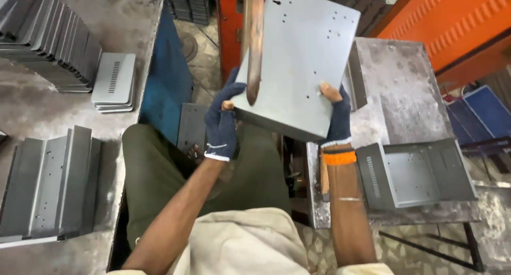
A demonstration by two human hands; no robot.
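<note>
The grey sheet-metal panel (303, 51) is held up between both hands, tilted, with its long axis running away from the fingers toward the top of the view and leaning slightly right. Its near edge, a folded-down flange, sits lowest, just at the fingertips.

The left hand (222, 120), in a dark blue knit glove with open fingertips, is closed on the panel's near left corner, thumb on top. The right hand (335, 115), gloved the same way, clamps the near right corner, thumb pressed on the upper face and fingers hidden beneath.

The panel is flat, matte grey, roughly rectangular, dotted with small punched holes in clusters near its edges. A worn, copper-coloured bar (253, 40) hangs down just beyond the left fingers, crossing in front of the panel's left side.

Right of the right fingers, a scuffed metal table (404, 78) carries a similar grey part with slotted vents (415, 174). Left of the left fingers, a stained workbench (128, 25) bears rows of leaning grey panels (48, 40), a small stack of vented plates (113, 82) and a nearer group of bent parts (50, 184). Orange machine framing (458, 25) stands beyond, over a patterned floor.
</note>
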